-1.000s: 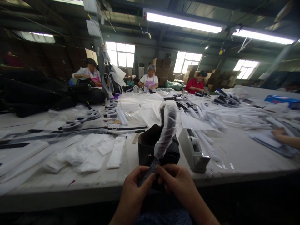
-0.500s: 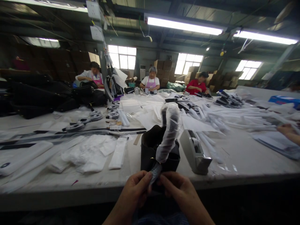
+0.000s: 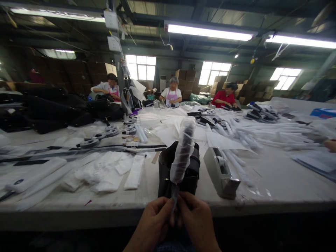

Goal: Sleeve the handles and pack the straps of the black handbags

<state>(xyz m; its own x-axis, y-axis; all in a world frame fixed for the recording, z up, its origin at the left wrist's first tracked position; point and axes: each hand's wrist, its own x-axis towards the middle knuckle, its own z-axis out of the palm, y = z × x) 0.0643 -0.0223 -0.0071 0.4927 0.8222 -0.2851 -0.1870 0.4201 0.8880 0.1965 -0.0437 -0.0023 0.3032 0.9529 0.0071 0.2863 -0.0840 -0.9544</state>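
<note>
A black handbag (image 3: 164, 168) stands at the table's front edge, directly before me. Its upright handle (image 3: 182, 157) is wrapped in thin white covering. Below the handle, a narrow strip (image 3: 175, 196) in greyish, translucent wrap hangs down the front of the bag. My left hand (image 3: 154, 218) pinches this strip between thumb and fingers. From the other side, my right hand (image 3: 195, 217) closes on the same strip, its fingertips close to the left ones. The lower part of the strip is hidden behind my fingers.
A grey tape dispenser (image 3: 223, 182) stands right of the bag. Crumpled white wrapping (image 3: 105, 171) and a folded white strip (image 3: 135, 173) lie to the left. Black bags (image 3: 52, 108) are heaped at the far left. Several people work across the table; another person's hand (image 3: 330, 145) shows at the right edge.
The wrapped handle has turned and now appears narrower, more edge-on. Both hands stay on the strip, which hangs more upright, and my right hand has come closer to the left.
</note>
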